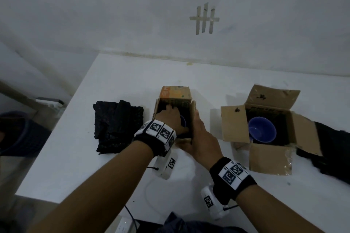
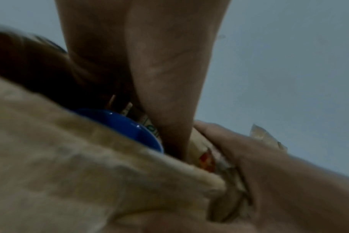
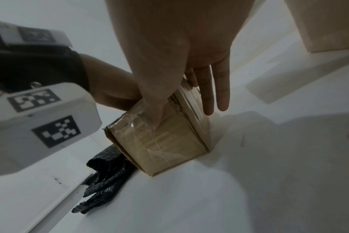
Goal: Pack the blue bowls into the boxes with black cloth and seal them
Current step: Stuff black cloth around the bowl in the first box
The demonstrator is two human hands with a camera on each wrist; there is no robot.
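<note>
Blue glazed bowls sat in two cardboard boxes on the white table (image 1: pixel 117 85). One round blue bowl (image 1: pixel 262 132) rested upright inside the wide open brown cardboard box (image 1: pixel 234 125) on the right, on black lining, with all four flaps spread outward. The second blue bowl (image 1: pixel 183 123) showed only as a sliver of rim inside the smaller brown cardboard box with an orange printed flap (image 1: pixel 175 94) at the centre; the left wrist view showed that rim (image 2: pixel 127 126) just beyond the near cardboard flap.

The left hand (image 1: pixel 171 119) reached down into the small box from above, over the bowl; its fingers were hidden inside, so whether they gripped anything could not be told. The right hand (image 1: pixel 200 138) lay against the small box's right side, fingers straight and pressed flat on the outer wall, thumb on the near face, as the right wrist view (image 3: pixel 189 52) showed against the taped cardboard (image 3: pixel 163 141).

A folded pile of black textured cloth (image 1: pixel 115 126) lay on the table just left of the small box. More dark cloth (image 1: pixel 333 149) lay at the right edge, beside the wide box.
</note>
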